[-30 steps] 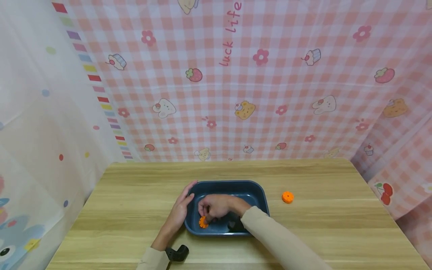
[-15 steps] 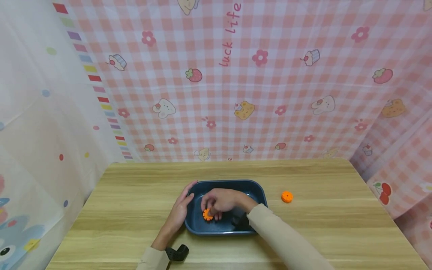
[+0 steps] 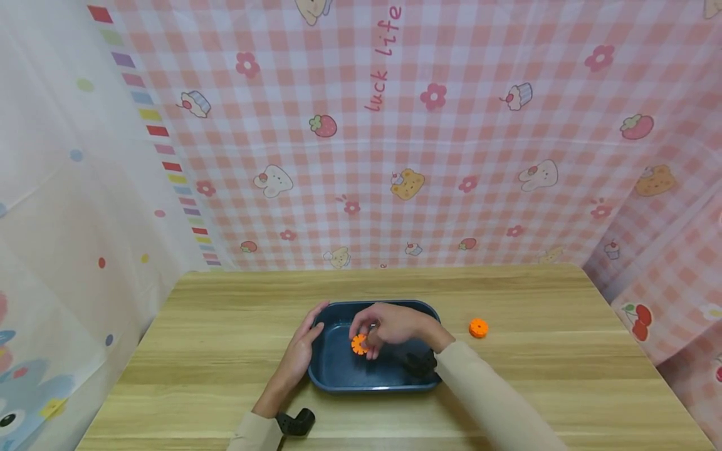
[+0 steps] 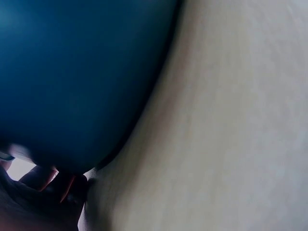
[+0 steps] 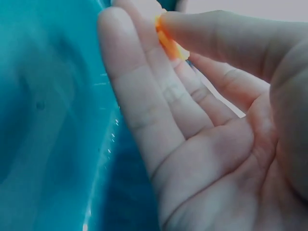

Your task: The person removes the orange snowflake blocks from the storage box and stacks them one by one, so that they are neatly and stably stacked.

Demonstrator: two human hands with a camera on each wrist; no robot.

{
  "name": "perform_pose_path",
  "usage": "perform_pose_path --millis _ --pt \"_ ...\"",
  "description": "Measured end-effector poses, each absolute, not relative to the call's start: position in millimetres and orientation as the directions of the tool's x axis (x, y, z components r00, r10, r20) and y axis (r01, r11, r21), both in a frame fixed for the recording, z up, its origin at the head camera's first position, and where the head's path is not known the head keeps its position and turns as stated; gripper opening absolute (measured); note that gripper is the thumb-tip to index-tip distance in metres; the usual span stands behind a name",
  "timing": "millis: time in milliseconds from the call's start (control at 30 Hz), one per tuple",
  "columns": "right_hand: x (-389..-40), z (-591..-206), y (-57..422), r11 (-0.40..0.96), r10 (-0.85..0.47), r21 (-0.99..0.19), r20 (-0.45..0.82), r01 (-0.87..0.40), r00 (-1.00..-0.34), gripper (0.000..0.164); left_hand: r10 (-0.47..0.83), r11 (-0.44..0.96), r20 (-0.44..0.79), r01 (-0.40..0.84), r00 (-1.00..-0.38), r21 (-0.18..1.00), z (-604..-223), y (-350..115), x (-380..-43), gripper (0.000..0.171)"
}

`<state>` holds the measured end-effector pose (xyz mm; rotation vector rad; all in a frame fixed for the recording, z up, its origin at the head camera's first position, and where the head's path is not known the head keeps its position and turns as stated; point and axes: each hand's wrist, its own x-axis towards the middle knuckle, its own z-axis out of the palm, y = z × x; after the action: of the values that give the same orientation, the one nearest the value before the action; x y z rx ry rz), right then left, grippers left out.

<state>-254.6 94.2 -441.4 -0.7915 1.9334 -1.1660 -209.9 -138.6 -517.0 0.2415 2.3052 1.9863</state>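
In the head view a dark blue rectangular tray (image 3: 372, 389) sits on the wooden table. My right hand (image 3: 392, 324) is over the tray and pinches a small orange notched disc (image 3: 359, 344) between thumb and fingers. The right wrist view shows the thumb pressing the orange disc (image 5: 169, 42) against the fingers, which hide part of it. At the tray's left end my left hand (image 3: 301, 351) rests along the outer side, fingers mostly straight and thumb at the rim. Dark fingers (image 4: 62, 187) lie against the tray's wall (image 4: 86, 86) in the left wrist view.
Another orange notched piece (image 3: 479, 328), thicker than the held one, lies on the table (image 3: 541, 363) right of the tray. A black wrist-worn device (image 3: 299, 423) sits at the left cuff. A pink checked cloth (image 3: 395, 144) hangs behind the table.
My right hand has lifted the orange disc from the tray's lower left area and moved it up and to the right. The left hand has stayed in place.
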Motion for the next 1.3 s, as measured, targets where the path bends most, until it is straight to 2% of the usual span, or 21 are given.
perform_pose_path --millis 467,800,1067,1300 --pt "-252.0 -433.8 130.7 0.336 -0.767 -0.940 -0.237 -0.059 -0.597 0.035 0.184 0.121 0.071 0.095 -0.980 0.988 -515.3 -138.2 -209.7 0.045" --pt "-250.2 -431.9 153.7 0.226 -0.787 -0.973 -0.154 -0.048 -0.597 0.034 0.188 0.127 0.076 0.101 -0.979 0.987 -516.1 -138.5 -209.2 0.045" --pt "-246.9 -429.4 167.7 0.267 -0.735 -0.953 -0.105 -0.144 -0.670 0.029 0.180 0.140 0.073 0.099 -0.981 0.985 -517.4 -139.1 -208.1 0.046" --pt "-241.0 -429.2 183.0 0.320 -0.656 -0.917 -0.033 -0.238 -0.754 0.033 0.180 0.143 0.064 0.091 -0.982 0.986 -516.8 -139.1 -208.4 0.046"
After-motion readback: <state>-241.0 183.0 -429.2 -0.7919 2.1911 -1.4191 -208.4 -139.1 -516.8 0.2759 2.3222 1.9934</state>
